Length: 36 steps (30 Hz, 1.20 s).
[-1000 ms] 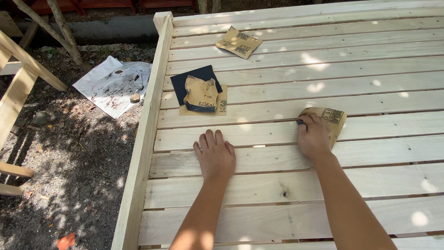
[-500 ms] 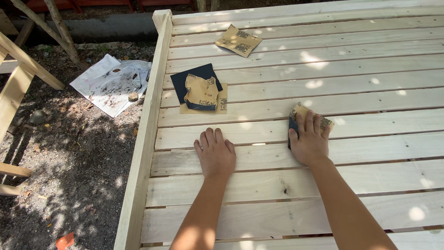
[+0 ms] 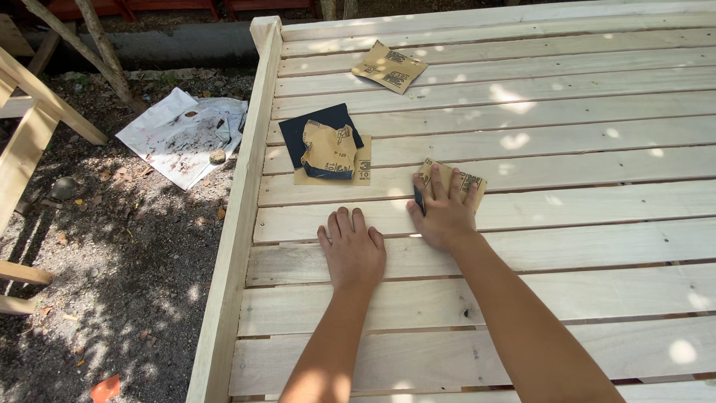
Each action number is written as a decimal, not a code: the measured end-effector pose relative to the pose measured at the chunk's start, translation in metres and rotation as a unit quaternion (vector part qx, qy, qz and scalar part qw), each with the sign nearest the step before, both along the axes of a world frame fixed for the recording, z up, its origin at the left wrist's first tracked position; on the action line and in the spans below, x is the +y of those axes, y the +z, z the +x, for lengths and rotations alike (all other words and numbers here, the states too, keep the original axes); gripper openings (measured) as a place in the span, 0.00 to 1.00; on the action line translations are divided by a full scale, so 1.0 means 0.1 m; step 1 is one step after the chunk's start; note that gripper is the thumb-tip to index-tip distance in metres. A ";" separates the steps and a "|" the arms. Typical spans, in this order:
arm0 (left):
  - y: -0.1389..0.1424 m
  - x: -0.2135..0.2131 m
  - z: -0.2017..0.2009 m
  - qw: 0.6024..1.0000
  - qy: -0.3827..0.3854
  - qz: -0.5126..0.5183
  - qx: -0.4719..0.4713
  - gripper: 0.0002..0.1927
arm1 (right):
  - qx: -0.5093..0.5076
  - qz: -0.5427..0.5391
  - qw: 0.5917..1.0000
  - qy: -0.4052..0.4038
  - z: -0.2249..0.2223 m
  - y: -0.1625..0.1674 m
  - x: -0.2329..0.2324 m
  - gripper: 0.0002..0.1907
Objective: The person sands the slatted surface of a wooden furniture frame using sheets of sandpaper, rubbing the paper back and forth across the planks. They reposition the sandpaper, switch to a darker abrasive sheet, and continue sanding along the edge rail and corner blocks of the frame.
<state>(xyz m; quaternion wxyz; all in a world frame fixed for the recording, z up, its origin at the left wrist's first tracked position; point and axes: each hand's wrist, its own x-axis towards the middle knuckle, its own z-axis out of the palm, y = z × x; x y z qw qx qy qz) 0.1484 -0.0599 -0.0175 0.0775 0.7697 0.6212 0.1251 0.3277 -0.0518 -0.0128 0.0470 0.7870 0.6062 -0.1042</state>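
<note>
Over on the far left, a pale wooden frame [image 3: 30, 127] stands on bare, shaded dirt, and a crumpled white sheet [image 3: 183, 134] lies on the ground with a small stone on it. Next comes the raised side rail [image 3: 239, 224] of a slatted platform [image 3: 567, 119] of light, unfinished boards.

Just inside the rail sits a little stack of sandpaper sheets [image 3: 328, 153], a dark one under tan ones, and further up the boards lies another tan sheet [image 3: 388, 66], well apart from the hands.

The left hand [image 3: 352, 250] lies flat and empty on a slat, fingers together, holding nothing, seemingly bracing. Just to its right, the right hand [image 3: 445, 213] presses down on a folded piece of sandpaper [image 3: 462, 179], fingers spread over it, its tan backing showing past the fingertips and a dark edge at the thumb side. It is pinned against the board, near the gap between two slats.

As I judge it, the risks are small but real: bare skin on rough timber could catch a splinter, the folded paper could slip out from under the fingers if the pressure goes uneven, and a fingertip could drop into a gap between slats.
</note>
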 end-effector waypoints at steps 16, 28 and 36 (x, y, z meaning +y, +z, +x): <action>-0.08 0.07 0.02 1.000 -0.016 -0.021 -0.003 0.29 | 0.003 0.029 0.997 0.070 -0.13 0.09 -0.28 0.37; -0.01 -0.18 -0.14 0.991 -0.077 -0.090 0.057 0.35 | 0.023 0.083 0.978 0.189 -0.31 -0.05 -1.44 0.38; 0.10 -0.27 -0.13 0.988 -0.071 -0.117 0.066 0.35 | -0.012 -0.020 0.995 0.100 -0.31 0.13 -0.83 0.41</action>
